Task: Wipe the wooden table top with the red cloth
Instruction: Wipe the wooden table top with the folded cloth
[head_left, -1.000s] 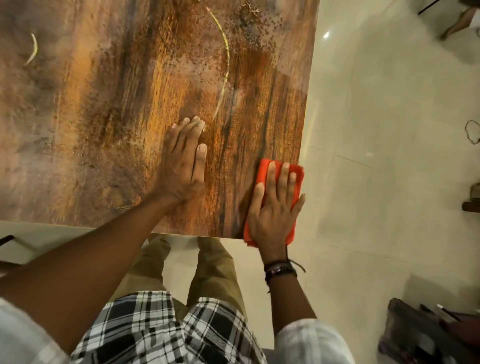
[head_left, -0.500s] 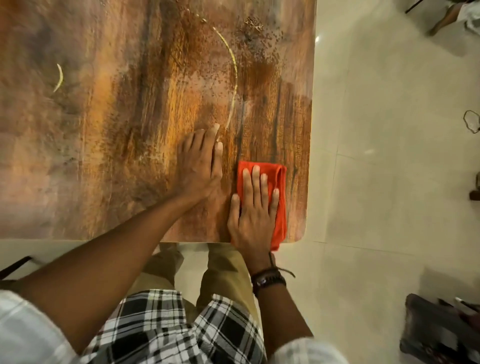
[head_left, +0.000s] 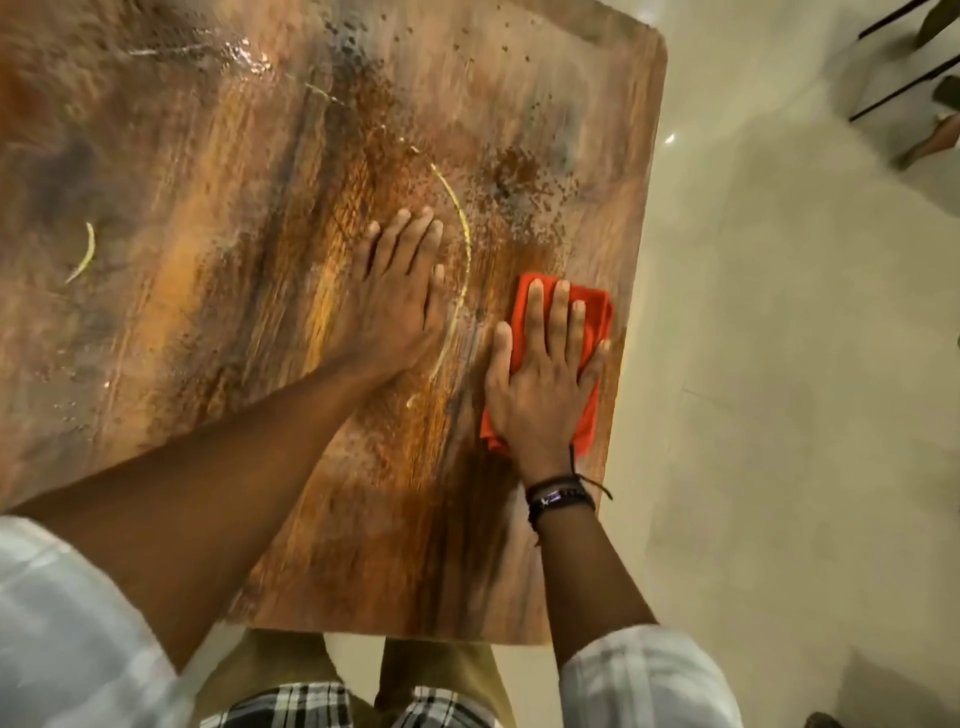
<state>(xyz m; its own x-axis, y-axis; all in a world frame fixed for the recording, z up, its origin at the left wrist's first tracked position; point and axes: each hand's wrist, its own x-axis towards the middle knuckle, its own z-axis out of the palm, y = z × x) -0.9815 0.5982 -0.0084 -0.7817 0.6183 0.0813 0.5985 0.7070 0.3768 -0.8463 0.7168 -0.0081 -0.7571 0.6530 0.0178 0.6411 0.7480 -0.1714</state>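
From above the hands, the wooden table top (head_left: 208, 208) looks wet and streaky, with dark specks (head_left: 519, 182) scattered toward its far right corner and a thin greenish scrap (head_left: 85, 254) lying off to the left. The red cloth (head_left: 597, 317) sits flat on the wood close to the right edge. The right hand (head_left: 540, 384) presses down on it with straight, spread fingers, and dark bracelets (head_left: 558, 496) circle that wrist. The left hand (head_left: 400, 301) lies palm-down on bare wood just beside the cloth without touching it, fingers relaxed and holding nothing. Pale floor tiles (head_left: 779, 364) show to the right.
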